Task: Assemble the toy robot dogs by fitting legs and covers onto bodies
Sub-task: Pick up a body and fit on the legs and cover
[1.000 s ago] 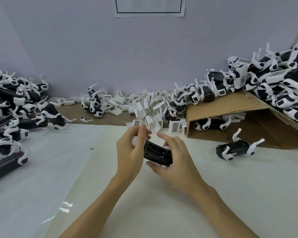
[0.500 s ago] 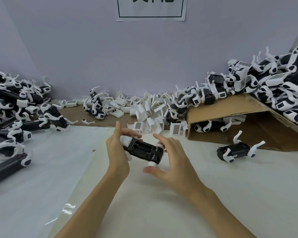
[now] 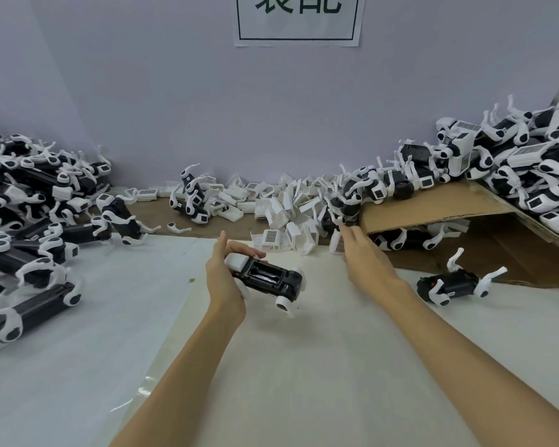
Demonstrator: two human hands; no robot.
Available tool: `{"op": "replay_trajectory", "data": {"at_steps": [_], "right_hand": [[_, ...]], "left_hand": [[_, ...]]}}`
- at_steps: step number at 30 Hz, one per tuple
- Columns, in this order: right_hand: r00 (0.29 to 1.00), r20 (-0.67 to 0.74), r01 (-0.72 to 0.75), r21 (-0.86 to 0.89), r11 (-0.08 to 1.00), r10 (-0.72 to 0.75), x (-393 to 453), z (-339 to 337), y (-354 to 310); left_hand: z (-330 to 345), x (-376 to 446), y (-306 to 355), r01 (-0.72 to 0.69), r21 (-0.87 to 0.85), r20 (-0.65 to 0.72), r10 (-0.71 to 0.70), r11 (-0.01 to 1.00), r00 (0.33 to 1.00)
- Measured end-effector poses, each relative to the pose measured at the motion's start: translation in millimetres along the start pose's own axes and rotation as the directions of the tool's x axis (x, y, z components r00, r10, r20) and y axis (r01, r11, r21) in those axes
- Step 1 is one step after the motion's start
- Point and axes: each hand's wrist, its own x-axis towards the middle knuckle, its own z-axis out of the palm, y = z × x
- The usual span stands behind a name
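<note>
Left hand (image 3: 225, 279) holds one black body (image 3: 265, 280) above the table (image 3: 304, 366), fingers and thumb curled round its white near end. Body lies tilted, open compartment facing up, far end pointing away from the grip toward the right and slightly down. White legs (image 3: 284, 304) are fitted at that far end; one hangs below the body.

Right hand (image 3: 365, 259) is clear of the body, reaching ahead and to the right of the grip. Its fingers are straight and spread, holding nothing. Fingertips (image 3: 344, 230) sit at the edge of the loose covers (image 3: 281, 211), just beside one cover standing on edge; contact cannot be confirmed.

Covers form a white heap beyond the grip, against the wall (image 3: 271, 108). Grilled faces show on several.

Right of the grip, one dog (image 3: 449, 283) lies on its side on the table, legs up, well apart from both hands. Behind it a cardboard sheet (image 3: 433, 208) slopes upward, carrying a pile of dogs (image 3: 513, 162); more lie beneath it.

Left of the grip, a second pile (image 3: 29, 214) covers the table edge.

A paper sign (image 3: 297, 19) is fixed to the wall above the heap.
</note>
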Motion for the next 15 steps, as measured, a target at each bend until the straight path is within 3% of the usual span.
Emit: {"op": "replay_trajectory", "data": {"at_steps": [3, 5, 7, 9, 11, 13, 15], "right_hand": [[0.994, -0.105, 0.009, -0.032, 0.999, -0.013, -4.1, 8.6, 7.3], [0.977, -0.212, 0.000, 0.161, 0.987, 0.035, -11.2, 11.6, 7.9], [0.954, -0.241, -0.048, 0.466, 0.883, 0.178, -21.1, 10.1, 5.7], [0.941, -0.128, -0.114, 0.750, 0.651, 0.313, -36.5, 8.3, 0.2], [0.932, 0.033, -0.164, 0.926, 0.340, 0.360, -53.3, 6.8, -8.0], [0.926, 0.153, -0.192, 0.978, 0.080, 0.346, -66.7, 3.8, -16.1], [0.928, 0.236, -0.216, 0.971, -0.102, 0.288, -73.3, -2.3, -22.7]], "left_hand": [[-1.1, 0.4, -1.3, -0.016, 0.070, 0.033, 0.014, 0.997, 0.999], [0.8, -0.7, -2.1, -0.047, 0.106, 0.043, 0.043, 0.993, 0.998], [4.2, -2.4, -2.8, -0.080, 0.129, 0.051, 0.074, 0.988, 0.996], [7.9, -5.7, -3.8, -0.109, 0.153, 0.053, 0.102, 0.982, 0.993], [11.3, -8.9, -6.6, -0.140, 0.186, 0.044, 0.134, 0.973, 0.990], [14.0, -13.1, -9.4, -0.164, 0.201, 0.016, 0.164, 0.966, 0.986], [16.9, -16.1, -11.5, -0.171, 0.186, -0.020, 0.178, 0.968, 0.984]]}}
